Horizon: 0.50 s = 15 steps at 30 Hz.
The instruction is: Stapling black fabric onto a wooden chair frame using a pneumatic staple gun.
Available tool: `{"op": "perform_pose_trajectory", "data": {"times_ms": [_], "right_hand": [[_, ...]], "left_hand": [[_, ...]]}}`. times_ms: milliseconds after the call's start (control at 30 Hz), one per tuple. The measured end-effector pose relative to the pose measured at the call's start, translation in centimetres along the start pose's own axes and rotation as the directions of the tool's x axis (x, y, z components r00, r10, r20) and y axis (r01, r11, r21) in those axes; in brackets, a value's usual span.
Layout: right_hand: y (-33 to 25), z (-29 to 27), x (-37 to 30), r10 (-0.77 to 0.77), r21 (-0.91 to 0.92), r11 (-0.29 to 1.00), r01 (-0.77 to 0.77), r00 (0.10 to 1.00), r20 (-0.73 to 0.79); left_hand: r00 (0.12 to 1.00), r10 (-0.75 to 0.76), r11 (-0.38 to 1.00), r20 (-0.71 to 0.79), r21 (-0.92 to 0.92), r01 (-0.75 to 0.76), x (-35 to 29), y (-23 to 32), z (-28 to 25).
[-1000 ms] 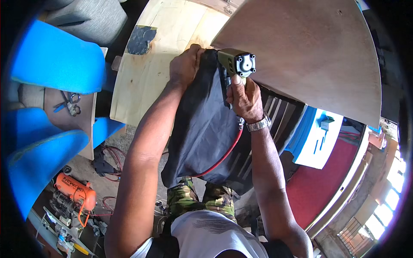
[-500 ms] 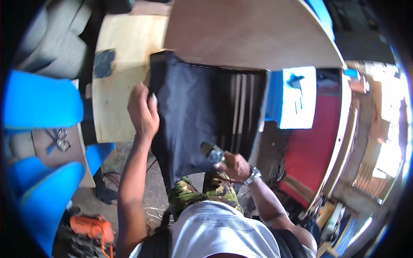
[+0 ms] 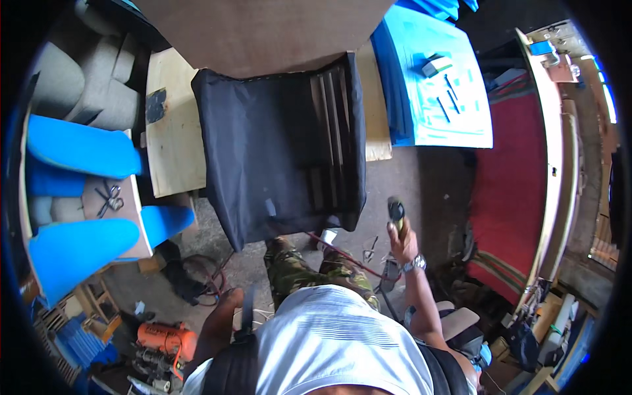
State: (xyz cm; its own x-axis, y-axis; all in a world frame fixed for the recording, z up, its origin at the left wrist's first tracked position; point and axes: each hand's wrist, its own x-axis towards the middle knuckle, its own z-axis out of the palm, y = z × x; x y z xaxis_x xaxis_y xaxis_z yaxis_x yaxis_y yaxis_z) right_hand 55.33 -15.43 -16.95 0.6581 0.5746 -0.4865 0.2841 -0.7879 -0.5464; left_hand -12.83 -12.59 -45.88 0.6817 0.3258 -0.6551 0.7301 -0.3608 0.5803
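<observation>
A black fabric-covered frame (image 3: 263, 138) with light wooden slats showing inside stands in front of me, its far edge by a brown board. To the right of its near corner, my right hand (image 3: 405, 242) is wrapped around the handle of what looks like an air staple gun (image 3: 396, 210), apart from the fabric. A dark red hose (image 3: 349, 257) runs below it across my legs. My left hand (image 3: 230, 299) is lowered beside my left thigh, off the frame. Its fingers are hard to make out.
A pale wooden tabletop (image 3: 174, 131) lies under the frame. Blue foam sheets (image 3: 461, 125) at right carry a small box and dark sticks. Blue padded pieces (image 3: 85, 234) and scissors (image 3: 110, 197) are at left. An orange compressor (image 3: 168, 339) sits on the floor; a red panel (image 3: 507, 191) leans at right.
My left hand has left the fabric and dropped toward my side. My right hand has carried the staple gun away from the frame to the right. The view has shifted, showing the frame's near edge.
</observation>
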Motion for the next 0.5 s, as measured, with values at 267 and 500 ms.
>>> {"op": "perform_pose_trajectory", "data": {"times_ms": [267, 500], "right_hand": [[12.8, 5.9, 19.3, -0.458, -0.296, 0.862, 0.412, 0.882, -0.107], [4.5, 11.4, 32.9, -0.519, -0.390, 0.797, 0.461, 0.853, -0.053]], "left_hand": [[0.724, -0.545, 0.832, -0.423, -0.383, 0.402, 3.9, 19.3, -11.7], [0.515, -0.773, 0.573, -0.371, -0.756, 0.316, 10.4, 18.8, -17.5]]}}
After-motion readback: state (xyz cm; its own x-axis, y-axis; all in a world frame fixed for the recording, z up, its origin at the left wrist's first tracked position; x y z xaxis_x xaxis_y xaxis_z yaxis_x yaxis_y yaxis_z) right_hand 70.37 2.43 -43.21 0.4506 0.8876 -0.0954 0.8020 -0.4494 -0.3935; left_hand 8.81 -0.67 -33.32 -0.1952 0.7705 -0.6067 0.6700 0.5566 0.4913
